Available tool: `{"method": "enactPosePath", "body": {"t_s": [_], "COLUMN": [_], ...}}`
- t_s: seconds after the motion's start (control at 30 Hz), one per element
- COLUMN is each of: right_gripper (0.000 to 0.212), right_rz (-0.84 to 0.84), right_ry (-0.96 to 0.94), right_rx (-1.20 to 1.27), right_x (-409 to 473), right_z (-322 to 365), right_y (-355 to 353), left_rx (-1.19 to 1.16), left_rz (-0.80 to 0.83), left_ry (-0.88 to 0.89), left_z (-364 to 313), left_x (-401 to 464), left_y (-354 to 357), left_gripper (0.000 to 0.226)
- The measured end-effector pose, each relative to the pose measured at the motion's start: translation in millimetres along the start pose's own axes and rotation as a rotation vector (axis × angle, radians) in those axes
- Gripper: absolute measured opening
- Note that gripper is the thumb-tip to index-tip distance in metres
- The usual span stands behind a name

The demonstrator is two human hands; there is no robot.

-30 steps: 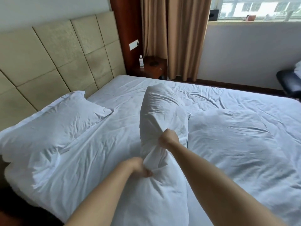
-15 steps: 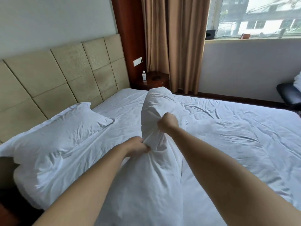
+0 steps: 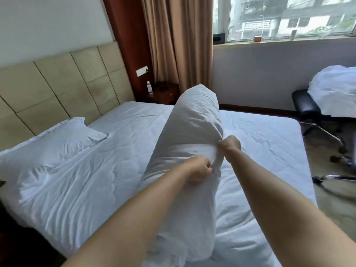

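Your left hand [image 3: 200, 169] and right hand [image 3: 230, 144] both pinch folds of the white pillow [image 3: 192, 132], held upright above the bed [image 3: 269, 135] near its middle.

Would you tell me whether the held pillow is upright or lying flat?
Upright: the pillow stands on end, left hand and right hand gripping its cover.

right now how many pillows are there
2. One pillow stands upright, gripped by the left hand and right hand; the second pillow lies flat by the headboard. The white bundle on the chair may hide more.
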State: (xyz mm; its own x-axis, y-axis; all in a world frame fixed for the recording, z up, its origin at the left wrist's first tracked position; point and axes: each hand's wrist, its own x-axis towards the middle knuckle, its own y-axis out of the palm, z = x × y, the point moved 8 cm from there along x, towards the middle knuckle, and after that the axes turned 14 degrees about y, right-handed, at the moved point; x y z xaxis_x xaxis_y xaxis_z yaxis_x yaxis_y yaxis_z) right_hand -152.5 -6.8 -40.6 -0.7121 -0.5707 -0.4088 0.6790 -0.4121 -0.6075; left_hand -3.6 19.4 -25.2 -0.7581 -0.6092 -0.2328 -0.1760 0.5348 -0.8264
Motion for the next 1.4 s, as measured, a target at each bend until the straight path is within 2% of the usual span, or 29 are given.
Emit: {"method": "enactPosePath", "body": {"t_s": [0.17,0.33,0.4,0.5,0.57,0.7,0.8,0.9,0.97,1.03,1.07,1.13,1.2,1.3,1.4], "right_gripper": [0.030,0.066,0.061,0.046,0.050,0.036,0.045,0.040,0.039,0.038,0.038,0.037,0.037,0.037,0.039], "right_rz": [0.026,0.268,0.280,0.196,0.180,0.182,0.169,0.181,0.177,0.162,0.167,0.192,0.199,0.211,0.201], "right_ry": [0.093,0.121,0.104,0.064,0.011,-0.043,-0.158,-0.261,-0.243,-0.161,-0.106,-0.016,0.021,0.025,0.000], "right_rx": [-0.037,-0.096,-0.246,-0.356,-0.369,-0.160,-0.025,0.068,0.081,0.040,0.006,-0.068,-0.138,-0.162,-0.171], "right_x": [18,16,18,25,32,33,28,27,47,76,90,108,117,122,123], "right_z": [-44,-56,-65,-73,-71,-43,-17,-18,-54,-107,-134,-173,-189,-189,-188], "right_y": [2,47,61,63,62,35,-5,-56,-84,-97,-97,-89,-78,-56,-37], "left_rx": [0.055,0.020,0.036,0.071,0.065,0.091,0.178,0.136,0.092,0.175,0.234,0.276,0.294,0.252,0.236], "left_rz": [0.023,0.043,0.039,0.038,0.020,-0.101,-0.238,-0.392,-0.349,-0.233,-0.153,0.006,0.121,0.136,0.133], "left_ry": [0.010,0.069,0.089,0.072,0.036,-0.031,-0.069,-0.051,-0.006,-0.060,-0.161,-0.359,-0.425,-0.471,-0.520], "left_z": [-16,-7,-4,1,2,-15,-49,-98,-126,-129,-118,-91,-78,-64,-48], "left_x": [23,36,40,40,38,31,21,14,17,17,12,-3,-8,5,13], "left_y": [50,75,78,87,90,64,35,30,54,88,107,145,181,208,217], "left_gripper": [0.028,0.029,0.029,0.030,0.030,0.029,0.029,0.039,0.033,0.021,0.035,0.077,0.108,0.130,0.136]}}
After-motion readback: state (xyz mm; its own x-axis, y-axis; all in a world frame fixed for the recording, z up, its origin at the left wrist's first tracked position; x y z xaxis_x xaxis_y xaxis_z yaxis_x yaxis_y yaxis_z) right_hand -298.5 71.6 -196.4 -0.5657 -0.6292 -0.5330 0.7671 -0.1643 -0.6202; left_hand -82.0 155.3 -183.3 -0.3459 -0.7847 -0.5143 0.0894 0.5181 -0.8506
